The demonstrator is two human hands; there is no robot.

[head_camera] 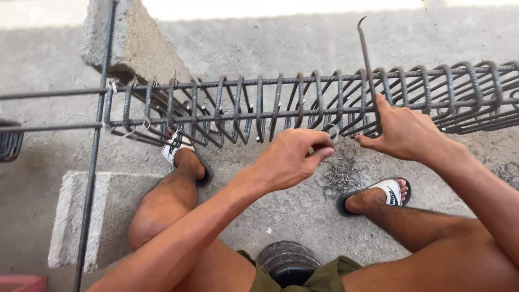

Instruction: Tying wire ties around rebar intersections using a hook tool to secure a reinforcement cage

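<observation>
A seated person ties a rebar cage that runs level across the view, its long bars carried at the left on a concrete block so the work sits at arm height above the concrete floor; a second block lies low at the left edge, under a single upright bar that crosses the cage's end. The left hand is closed in a pinch on a thin wire loop, held just below the cage's near bar, where a stirrup meets it. The right hand is wrapped around the shaft of a hooked tool, which stands nearly upright against the cage, its curled tip well above the top bar; the grip sits low on the shaft, beside the joint being worked. A heap of spare wire ties lies on the floor between the feet, directly under the hands and within easy reach; more ties show at the right edge. The sandalled feet are planted wide under the cage, bracing the seat.
</observation>
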